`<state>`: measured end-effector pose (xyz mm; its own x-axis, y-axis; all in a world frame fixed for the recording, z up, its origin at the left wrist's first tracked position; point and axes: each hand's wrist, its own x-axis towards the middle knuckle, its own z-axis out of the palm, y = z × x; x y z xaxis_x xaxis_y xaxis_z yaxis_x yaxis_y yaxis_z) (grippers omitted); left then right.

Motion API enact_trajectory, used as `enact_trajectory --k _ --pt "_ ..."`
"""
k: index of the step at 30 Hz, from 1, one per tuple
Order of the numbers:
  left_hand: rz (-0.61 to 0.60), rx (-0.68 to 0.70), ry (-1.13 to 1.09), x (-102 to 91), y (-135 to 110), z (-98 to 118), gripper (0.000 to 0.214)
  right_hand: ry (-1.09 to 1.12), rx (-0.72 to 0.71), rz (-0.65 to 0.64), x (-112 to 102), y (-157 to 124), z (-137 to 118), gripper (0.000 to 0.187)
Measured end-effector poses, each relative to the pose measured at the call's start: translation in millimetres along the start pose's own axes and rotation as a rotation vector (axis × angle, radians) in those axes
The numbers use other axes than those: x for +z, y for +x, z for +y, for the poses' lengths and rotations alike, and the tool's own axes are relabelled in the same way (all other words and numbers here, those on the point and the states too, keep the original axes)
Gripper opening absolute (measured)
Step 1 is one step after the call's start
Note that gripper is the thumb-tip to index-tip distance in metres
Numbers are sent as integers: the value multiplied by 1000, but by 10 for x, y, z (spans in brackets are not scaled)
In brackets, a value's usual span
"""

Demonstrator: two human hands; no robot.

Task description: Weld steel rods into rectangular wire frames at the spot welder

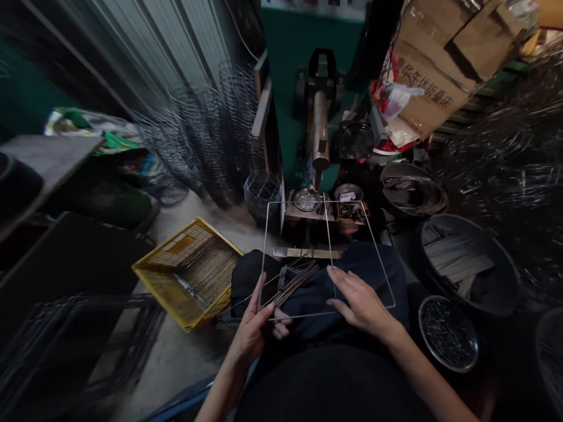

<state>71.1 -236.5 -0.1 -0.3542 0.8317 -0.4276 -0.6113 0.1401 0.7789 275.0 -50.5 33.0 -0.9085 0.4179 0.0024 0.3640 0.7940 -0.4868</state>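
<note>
A thin rectangular wire frame (pixel 315 202) with a rod across its middle is held up over my lap. At its lower left corner, my left hand (pixel 259 319) grips the wire between thumb and fingers. My right hand (pixel 358 296) has its thumb and fingers around the middle rod (pixel 329 240), near the frame's lower side. Several loose straight wire rods (pixel 297 284) lie across my thighs behind the frame. The far side of the frame reaches to the arm of a machine (pixel 320 135).
A yellow plastic crate (pixel 189 281) stands at left. Wire baskets (pixel 197 135) are stacked behind it. A dish of small metal bits (pixel 307 200) sits below the machine arm. At right are a basin of flat strips (pixel 457 258) and a bowl of small parts (pixel 447 334).
</note>
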Motion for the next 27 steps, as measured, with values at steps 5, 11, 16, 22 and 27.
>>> enact_trajectory --k 5,11,16,22,27 --pt "4 -8 7 5 17 7 89 -1 5 -35 46 6 20 66" --pt "18 13 -3 -27 25 -4 91 -23 83 -24 35 -37 170 64" --pt "0 -14 -20 -54 31 -15 94 -87 221 94 -18 -71 305 63" --pt "-36 -21 -27 27 75 -69 92 129 15 1 18 110 34 65" --pt "-41 -31 -36 12 76 -101 92 247 -68 44 13 111 -68 67"
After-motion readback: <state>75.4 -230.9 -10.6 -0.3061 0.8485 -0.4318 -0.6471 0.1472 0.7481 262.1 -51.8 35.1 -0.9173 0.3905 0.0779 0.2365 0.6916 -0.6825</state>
